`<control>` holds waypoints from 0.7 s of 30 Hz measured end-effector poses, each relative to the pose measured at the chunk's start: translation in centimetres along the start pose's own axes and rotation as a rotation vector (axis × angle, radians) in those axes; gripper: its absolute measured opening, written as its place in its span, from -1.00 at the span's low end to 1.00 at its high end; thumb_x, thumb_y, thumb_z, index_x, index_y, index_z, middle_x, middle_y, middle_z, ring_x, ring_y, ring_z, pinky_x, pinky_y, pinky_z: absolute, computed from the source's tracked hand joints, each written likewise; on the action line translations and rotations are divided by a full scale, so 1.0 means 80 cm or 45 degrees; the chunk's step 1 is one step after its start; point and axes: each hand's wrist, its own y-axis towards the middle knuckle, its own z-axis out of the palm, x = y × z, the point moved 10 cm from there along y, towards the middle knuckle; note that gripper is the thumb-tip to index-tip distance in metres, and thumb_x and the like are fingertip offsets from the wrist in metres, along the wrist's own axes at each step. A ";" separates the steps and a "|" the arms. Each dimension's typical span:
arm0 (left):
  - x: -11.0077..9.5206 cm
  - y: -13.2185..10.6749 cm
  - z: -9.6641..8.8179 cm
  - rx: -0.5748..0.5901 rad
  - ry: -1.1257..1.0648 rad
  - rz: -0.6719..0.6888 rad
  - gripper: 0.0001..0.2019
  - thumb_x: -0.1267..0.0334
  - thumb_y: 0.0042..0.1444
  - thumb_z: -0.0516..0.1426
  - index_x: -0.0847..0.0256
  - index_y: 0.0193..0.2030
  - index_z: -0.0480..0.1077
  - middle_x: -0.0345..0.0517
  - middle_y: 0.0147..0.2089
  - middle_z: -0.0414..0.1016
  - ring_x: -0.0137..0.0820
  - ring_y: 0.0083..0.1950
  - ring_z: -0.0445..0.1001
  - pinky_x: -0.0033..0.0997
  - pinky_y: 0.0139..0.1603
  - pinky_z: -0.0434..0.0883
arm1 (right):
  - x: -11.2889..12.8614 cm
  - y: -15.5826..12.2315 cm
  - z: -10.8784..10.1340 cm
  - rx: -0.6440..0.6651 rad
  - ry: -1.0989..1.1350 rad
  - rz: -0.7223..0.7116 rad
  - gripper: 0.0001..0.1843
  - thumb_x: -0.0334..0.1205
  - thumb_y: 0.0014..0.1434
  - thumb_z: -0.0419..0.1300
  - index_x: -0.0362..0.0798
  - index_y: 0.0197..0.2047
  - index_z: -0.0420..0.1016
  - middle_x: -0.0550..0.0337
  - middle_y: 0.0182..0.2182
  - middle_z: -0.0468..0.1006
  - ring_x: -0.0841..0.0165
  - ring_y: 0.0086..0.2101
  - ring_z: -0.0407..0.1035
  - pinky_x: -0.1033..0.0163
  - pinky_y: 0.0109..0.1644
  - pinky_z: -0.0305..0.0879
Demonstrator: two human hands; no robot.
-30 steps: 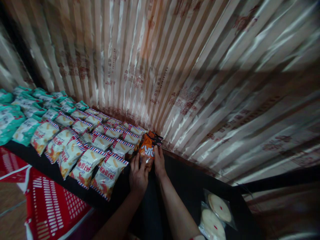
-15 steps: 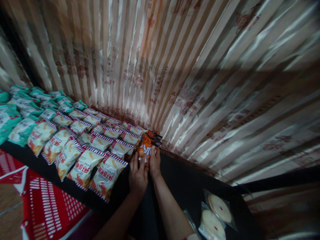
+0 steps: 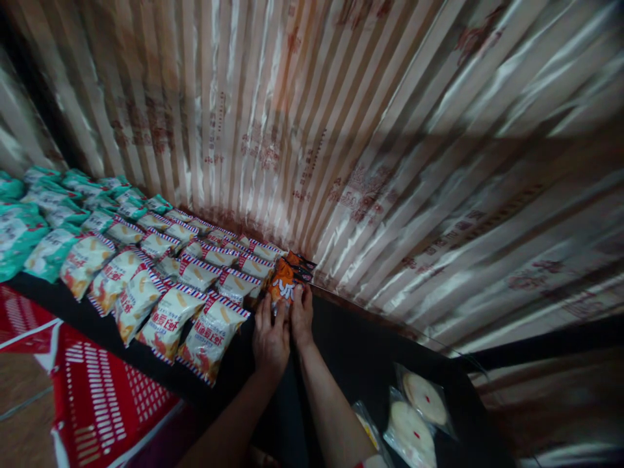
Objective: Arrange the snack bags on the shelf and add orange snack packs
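Note:
An orange snack bag with white lettering stands at the back of the black shelf, at the right end of the rows of white snack bags. My left hand grips its lower front and left side, fingers pressed against the wrapper. From the right, my right hand holds the same bag with fingers closed along its edge. Behind it, dark-topped orange bags lean close to the curtain; how many is hard to tell. The bag's bottom is hidden by my fingers.
Several green snack bags fill the left end. Red plastic baskets sit below the front edge. Round flat breads in clear wrap lie on the black shelf at right. A pleated, printed curtain rises behind.
Both hands stay on the orange bag, which has shifted very slightly. The camera view has moved a little, so the white bags and baskets appear slightly further right.

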 end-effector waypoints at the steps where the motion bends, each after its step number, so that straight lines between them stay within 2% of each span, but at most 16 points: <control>1: -0.002 0.000 -0.002 -0.005 0.000 0.012 -0.53 0.44 0.18 0.02 0.20 0.25 0.23 0.15 0.33 0.08 -0.09 0.33 0.05 -0.05 0.22 0.26 | 0.000 -0.003 -0.001 -0.005 0.014 0.016 -0.34 0.18 0.14 -0.01 -0.04 0.19 0.25 0.02 0.07 0.44 0.24 0.03 0.32 0.18 0.07 0.21; 6: -0.013 -0.003 -0.011 -0.033 -0.028 0.065 -0.57 0.41 0.22 -0.01 0.23 0.23 0.25 0.17 0.31 0.13 -0.10 0.35 0.04 -0.04 0.23 0.25 | 0.000 -0.022 -0.019 -0.092 -0.040 0.063 -0.33 0.21 0.13 -0.02 -0.05 0.17 0.29 0.00 0.09 0.43 0.22 0.09 0.29 0.17 0.11 0.20; 12: -0.037 -0.021 -0.022 0.020 -0.126 0.171 -0.63 0.43 0.23 -0.10 0.29 0.11 0.35 0.13 0.21 0.28 -0.20 0.27 0.18 -0.13 0.22 0.29 | 0.002 -0.062 -0.050 -0.141 -0.105 0.146 -0.29 0.25 0.15 -0.08 -0.10 0.16 0.29 -0.07 0.19 0.30 0.20 0.19 0.18 0.10 0.25 0.06; 16: -0.055 -0.044 -0.035 0.125 -0.195 0.277 -0.62 0.43 0.22 -0.12 0.25 0.06 0.39 0.07 0.11 0.40 -0.25 0.15 0.32 -0.20 0.15 0.36 | 0.020 -0.098 -0.068 -0.147 -0.122 0.115 -0.36 0.20 0.16 -0.06 -0.08 0.10 0.36 -0.06 0.14 0.37 0.21 0.14 0.24 0.12 0.23 0.09; 21: -0.067 -0.078 -0.045 0.343 -0.291 0.377 -0.59 0.38 0.21 -0.10 0.26 0.16 0.32 0.07 0.08 0.43 -0.28 0.07 0.40 -0.23 0.12 0.38 | 0.037 -0.153 -0.081 -0.101 -0.131 0.089 -0.44 0.12 0.19 -0.05 -0.07 0.08 0.38 -0.01 0.05 0.45 0.24 0.06 0.31 0.13 0.19 0.13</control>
